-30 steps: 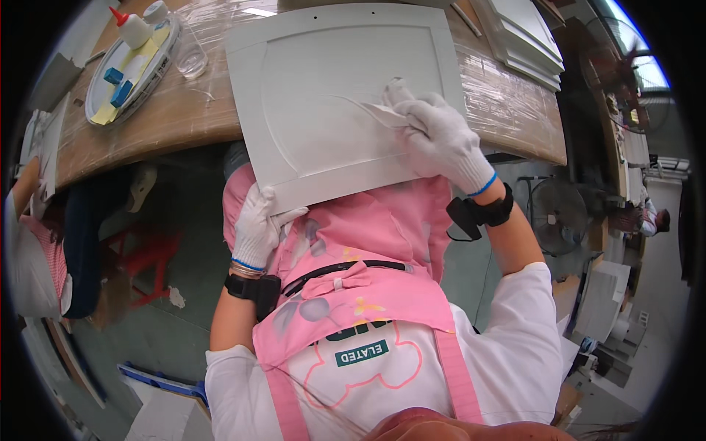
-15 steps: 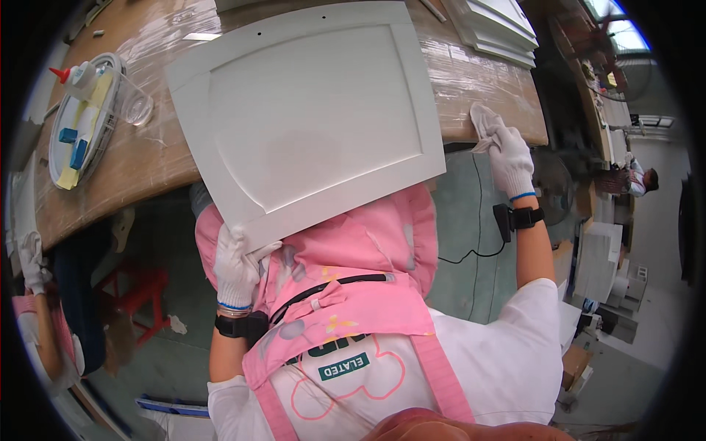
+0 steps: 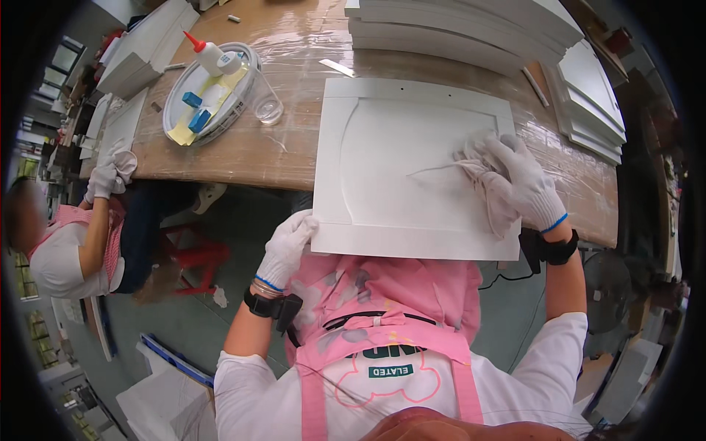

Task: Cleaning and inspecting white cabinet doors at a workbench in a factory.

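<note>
A white cabinet door panel (image 3: 401, 151) with a recessed middle lies partly on the table, its near edge over my lap. My left hand (image 3: 288, 244), in a white knit glove, is closed on the panel's near left corner. On the panel's right side, my gloved right hand (image 3: 521, 180) presses a bunched whitish cloth (image 3: 494, 192) against the surface. The cloth's upper part is slightly blurred. Two small dark holes show near the panel's far edge.
Left on the film-covered table (image 3: 287, 158) stands an oval tub (image 3: 170, 117) with a red-tipped bottle (image 3: 208, 55) and blue blocks, beside a clear cup (image 3: 268, 110). Stacked white panels (image 3: 456, 37) line the back; more panels (image 3: 592, 95) stand right. A co-worker (image 3: 81, 242) sits left, near a red stool (image 3: 195, 253).
My right hand has brought the cloth from beside the table's edge onto the panel. The panel now sits straighter and flatter, with my left hand still at its corner. The view has shifted left.
</note>
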Demonstrator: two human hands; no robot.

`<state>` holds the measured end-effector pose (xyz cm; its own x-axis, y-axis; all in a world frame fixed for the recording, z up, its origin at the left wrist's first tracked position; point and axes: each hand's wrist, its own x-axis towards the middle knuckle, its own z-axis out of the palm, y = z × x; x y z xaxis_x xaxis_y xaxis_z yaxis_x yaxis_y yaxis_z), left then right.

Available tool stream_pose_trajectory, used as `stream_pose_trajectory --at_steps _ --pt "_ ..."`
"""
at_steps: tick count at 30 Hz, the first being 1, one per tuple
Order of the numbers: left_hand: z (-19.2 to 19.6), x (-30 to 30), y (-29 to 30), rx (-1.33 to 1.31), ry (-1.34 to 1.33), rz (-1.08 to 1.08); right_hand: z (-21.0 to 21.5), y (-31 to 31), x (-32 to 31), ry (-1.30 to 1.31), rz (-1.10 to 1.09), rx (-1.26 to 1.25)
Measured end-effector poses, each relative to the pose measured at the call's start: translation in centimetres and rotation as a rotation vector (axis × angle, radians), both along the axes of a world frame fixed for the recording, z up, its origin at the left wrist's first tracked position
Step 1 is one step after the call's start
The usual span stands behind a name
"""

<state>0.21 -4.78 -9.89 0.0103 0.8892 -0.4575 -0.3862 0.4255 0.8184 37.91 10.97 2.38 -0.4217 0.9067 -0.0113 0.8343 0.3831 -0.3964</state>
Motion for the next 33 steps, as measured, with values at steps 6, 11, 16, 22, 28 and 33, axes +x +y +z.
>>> stream_pose_trajectory --at_steps 6,11,16,22,28,33 --pt "4.3 -5.6 5.8 0.317 0.42 0.449 -5.2 1.1 -0.2 -0.329 0.205 0.347" --pt "5.4 -8.1 14.1 0.499 0.703 0.53 -4.6 3.3 1.1 0.226 -0.215 -0.117" --pt "3.7 -10.6 20.0 0.624 0.907 0.494 -5.4 2.1 3.7 0.209 -0.101 0.103" --pt "4.1 -9.7 19.7 0.462 1.109 0.323 -7.5 1.7 4.3 0.337 -0.075 0.231" --pt "11.1 -4.1 11.6 0.267 1.413 -0.154 -8.4 1.5 5.1 0.468 -0.126 0.178" --pt "11.0 -2.9 9.3 0.277 2.07 -0.579 -8.4 1.6 5.1 0.48 -0.117 0.158"
